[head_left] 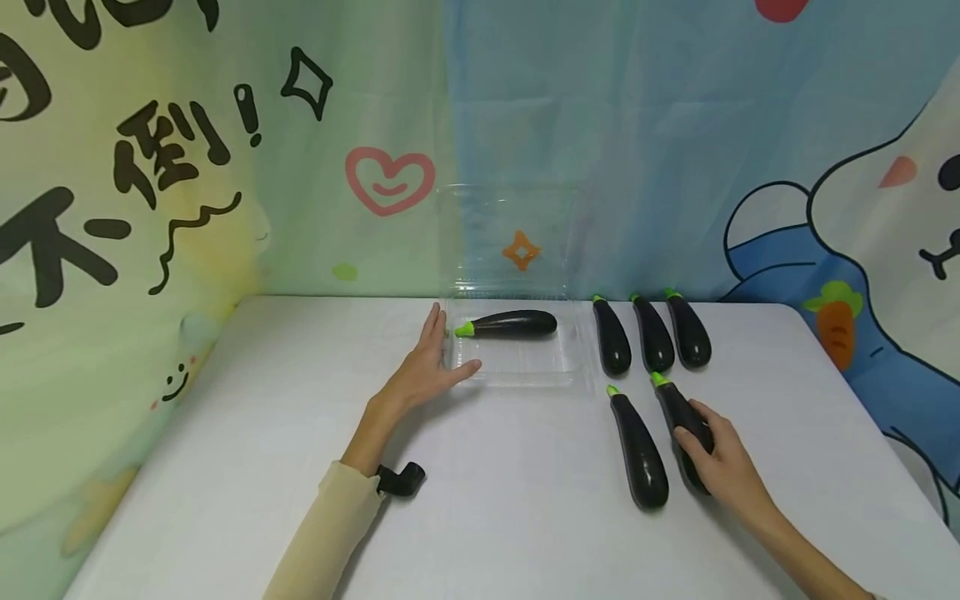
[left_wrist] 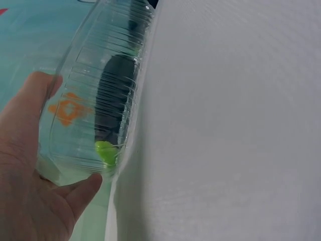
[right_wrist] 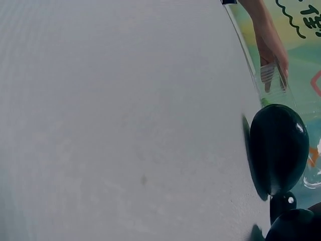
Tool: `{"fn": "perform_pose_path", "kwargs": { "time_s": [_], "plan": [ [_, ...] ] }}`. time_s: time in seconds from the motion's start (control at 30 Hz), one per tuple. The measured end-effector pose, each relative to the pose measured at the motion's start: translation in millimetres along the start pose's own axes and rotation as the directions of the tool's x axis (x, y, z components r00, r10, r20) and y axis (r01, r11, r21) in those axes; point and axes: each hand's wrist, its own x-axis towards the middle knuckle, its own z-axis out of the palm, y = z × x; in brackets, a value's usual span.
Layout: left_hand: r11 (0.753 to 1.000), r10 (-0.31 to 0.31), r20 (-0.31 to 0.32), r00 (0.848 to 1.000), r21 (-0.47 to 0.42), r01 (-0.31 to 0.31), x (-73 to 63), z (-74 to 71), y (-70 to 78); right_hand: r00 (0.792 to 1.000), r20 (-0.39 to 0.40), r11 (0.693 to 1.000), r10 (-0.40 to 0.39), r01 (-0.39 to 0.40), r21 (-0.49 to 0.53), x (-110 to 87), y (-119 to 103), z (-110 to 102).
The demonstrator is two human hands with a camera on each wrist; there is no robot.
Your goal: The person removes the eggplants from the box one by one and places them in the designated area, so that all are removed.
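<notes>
A clear plastic box (head_left: 525, 379) lies at the table's far edge, its lid (head_left: 487, 217) standing up behind. One black eggplant (head_left: 517, 323) with a bright green stem lies crosswise inside. Beside the box's left end my left hand (head_left: 423, 371) has straight fingers spread along the wall, the thumb reaching over the near corner. To the right, my right hand (head_left: 723, 462) grips another eggplant (head_left: 678, 410) around its thick end, thumb on the left side. Just left of it a loose eggplant (head_left: 639, 450) lies on the table; the right wrist view shows a large dark eggplant (right_wrist: 280, 150) close up.
Three more eggplants (head_left: 652, 333) lie in a row right of the box, stems toward the back. A printed cloth backdrop (head_left: 637, 150) hangs behind the white table (head_left: 510, 500). A black strap mount (head_left: 401, 480) sits on the left wrist.
</notes>
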Motion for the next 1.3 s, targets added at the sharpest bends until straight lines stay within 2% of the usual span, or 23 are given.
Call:
{"fn": "perform_pose_path", "kwargs": {
  "time_s": [0.27, 0.47, 0.67, 0.9, 1.0, 1.13, 1.23, 1.3],
  "plan": [
    [1.0, 0.01, 0.009, 1.0, 0.004, -0.01, -0.7, -1.4, 0.2, 0.997, -0.006, 0.997, -0.079, 0.079, -0.026, 3.8, 2, 4],
    [1.0, 0.007, 0.011, 1.0, 0.022, -0.007, -1.9, 0.0, -0.9, 0.994, -0.017, 0.992, -0.106, 0.105, -0.066, 1.7, 3, 7],
    [0.999, 0.023, -0.001, 1.0, 0.024, -0.023, -2.4, -0.6, 0.2, 0.995, -0.013, 0.993, -0.094, 0.093, -0.071, -0.7, 0, 7],
    [0.999, 0.028, -0.008, 1.0, 0.033, -0.028, -1.9, -0.6, 0.1, 0.999, 0.03, 0.996, -0.044, 0.046, -0.073, 0.3, -3, 3],
    [0.999, 0.029, -0.006, 1.0, 0.033, -0.029, -1.1, -0.8, 0.2, 0.999, 0.003, 0.997, -0.052, 0.052, -0.055, 1.3, -5, 1],
    [0.999, 0.027, -0.006, 1.0, 0.039, -0.027, -0.8, -1.3, 0.4, 0.99, -0.074, 0.993, -0.121, 0.12, -0.022, 2.3, -14, -2],
    [0.999, 0.031, -0.007, 0.999, 0.039, -0.031, -0.8, -1.1, -0.7, 0.971, -0.119, 0.978, -0.208, 0.209, -0.007, 5.0, -26, -3],
    [0.999, 0.032, -0.01, 0.999, 0.037, -0.031, -0.8, -0.5, -1.9, 0.958, -0.12, 0.965, -0.261, 0.264, 0.004, 7.6, -37, -3]
  ]
}}
